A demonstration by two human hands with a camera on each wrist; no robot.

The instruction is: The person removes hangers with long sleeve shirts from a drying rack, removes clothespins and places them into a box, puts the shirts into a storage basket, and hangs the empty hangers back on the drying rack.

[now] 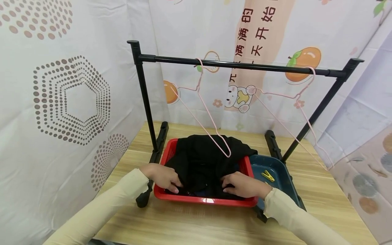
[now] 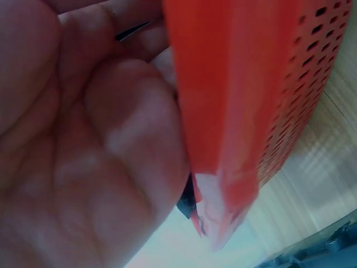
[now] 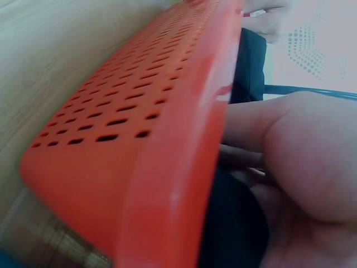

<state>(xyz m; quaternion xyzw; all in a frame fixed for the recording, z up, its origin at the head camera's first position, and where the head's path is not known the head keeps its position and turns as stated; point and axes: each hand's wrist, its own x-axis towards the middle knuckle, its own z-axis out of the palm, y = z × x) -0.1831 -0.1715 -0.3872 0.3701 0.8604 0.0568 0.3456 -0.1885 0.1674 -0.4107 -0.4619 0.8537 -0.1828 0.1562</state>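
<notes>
A red plastic basket [image 1: 208,200] is heaped with black clothing [image 1: 199,153], whose far folds spill over its back rim. At the basket's near left corner my left hand [image 1: 162,176] grips the black cloth, with the thumb just inside the front rim. My right hand [image 1: 243,184] holds the cloth near the right corner, fingers curled into it. In the right wrist view, dark fabric [image 3: 231,223] lies between that hand and the basket wall [image 3: 162,167]. The left wrist view shows the left palm [image 2: 100,139] close to the red rim [image 2: 223,100]; its fingertips are hidden.
A black clothes rack [image 1: 245,64] stands over the basket. One pink hanger [image 1: 211,115] hangs above the clothing, another pink hanger [image 1: 284,95] further right. Right of the basket, a dark blue tray [image 1: 284,173] holds a yellow clothes peg [image 1: 268,175]. Printed curtains surround the wooden table [image 1: 183,228].
</notes>
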